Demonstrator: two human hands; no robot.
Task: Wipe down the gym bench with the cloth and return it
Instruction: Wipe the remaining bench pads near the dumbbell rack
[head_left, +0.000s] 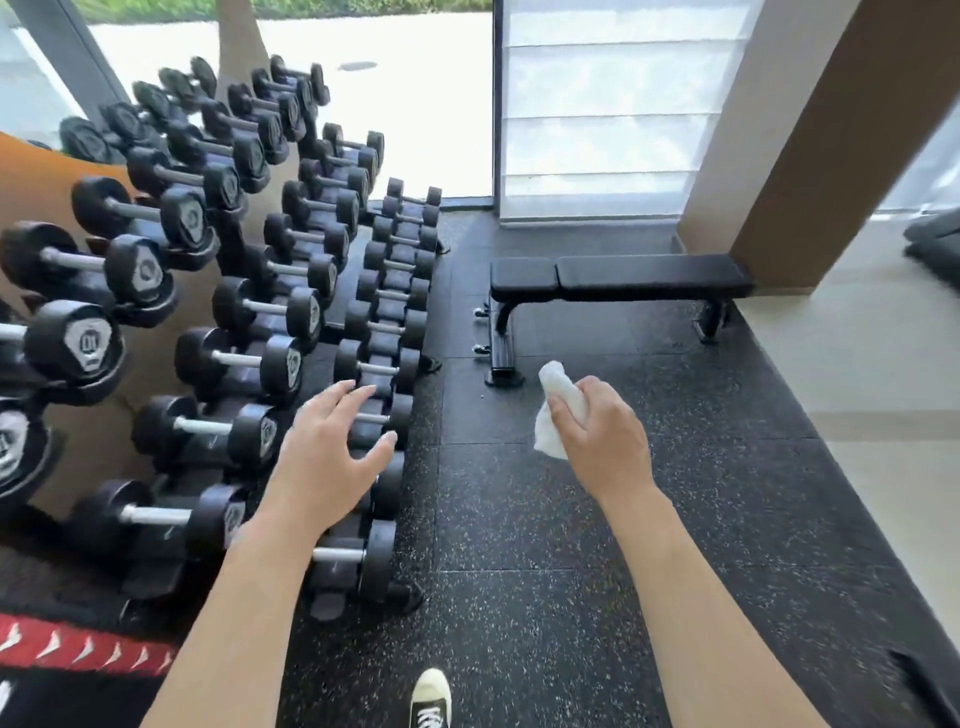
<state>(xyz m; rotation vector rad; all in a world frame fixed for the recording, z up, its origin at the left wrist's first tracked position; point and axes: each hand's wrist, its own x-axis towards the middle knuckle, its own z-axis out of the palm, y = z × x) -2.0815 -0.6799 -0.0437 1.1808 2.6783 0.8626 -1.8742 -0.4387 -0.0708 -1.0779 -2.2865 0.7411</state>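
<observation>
- The right hand (597, 426) is curled round a bunched white cloth (558, 410); the cloth sticks out above the fingers and hangs below them on the thumb side.
- The left hand (332, 457) holds nothing: its fingers are spread and nearly straight, palm down, in the air in front of the lowest tier of the dumbbell rack (218, 291).
- The gym bench (618, 275), black and flat with a two-part pad, stands ahead of the right hand and well apart from it, beyond the fingertips and a little to the right; no hand touches it.
- One end of the bench is against a brown pillar (810, 156); its wheeled foot is the part nearest the cloth.
- Black dumbbells fill the rack in three sloping rows, running away from the left hand on its far left side.
- Below both forearms lies dark speckled rubber floor (519, 571); a light shoe (430, 699) shows between the arms.
</observation>
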